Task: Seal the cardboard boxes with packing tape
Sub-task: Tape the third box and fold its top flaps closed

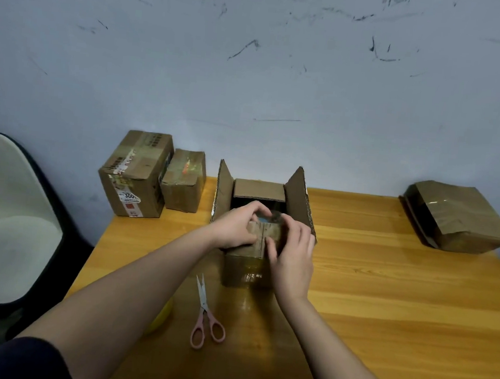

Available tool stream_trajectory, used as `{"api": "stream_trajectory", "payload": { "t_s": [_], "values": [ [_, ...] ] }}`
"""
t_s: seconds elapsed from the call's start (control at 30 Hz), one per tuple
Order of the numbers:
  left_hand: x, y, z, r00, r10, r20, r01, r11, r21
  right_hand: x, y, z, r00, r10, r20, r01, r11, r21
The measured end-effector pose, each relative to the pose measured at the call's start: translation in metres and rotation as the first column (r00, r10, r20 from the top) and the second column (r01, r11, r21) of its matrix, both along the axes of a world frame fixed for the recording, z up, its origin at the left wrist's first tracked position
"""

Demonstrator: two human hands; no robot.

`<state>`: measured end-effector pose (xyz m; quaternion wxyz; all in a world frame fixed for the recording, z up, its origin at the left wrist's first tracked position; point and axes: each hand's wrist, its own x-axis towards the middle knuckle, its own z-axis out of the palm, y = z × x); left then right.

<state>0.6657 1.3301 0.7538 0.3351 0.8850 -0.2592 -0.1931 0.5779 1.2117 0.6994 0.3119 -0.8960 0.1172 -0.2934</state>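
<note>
An open cardboard box on a wooden table has its near flap gripped by both hands: left hand, right hand.

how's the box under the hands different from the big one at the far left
The open box has its side flaps standing up and its top gaping; the taped box at the far left is closed, with tape across its top. The taped box carries printed labels; the open box shows none here. Both hands, left and right, work at the open box's near flap; nothing touches the taped box. Both are brown cardboard on the wooden table.
</note>
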Motion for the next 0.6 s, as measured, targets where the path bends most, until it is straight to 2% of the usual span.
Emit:
{"api": "stream_trajectory", "payload": {
  "t_s": [0.37, 0.6],
  "values": [
    [-0.003, -0.002, -0.003, 0.998, 0.056, 0.026, -0.053, 0.995, -0.079, 0.005, 0.004, 0.01, 0.993, -0.009, -0.115, 0.024, 0.991, 0.133],
    [-0.004, -0.001, -0.005, 0.994, 0.108, 0.034, -0.103, 0.987, -0.125, 0.01, 0.007, 0.021, 0.992, 0.002, -0.13, 0.04, 0.948, 0.315]
  ]
}}
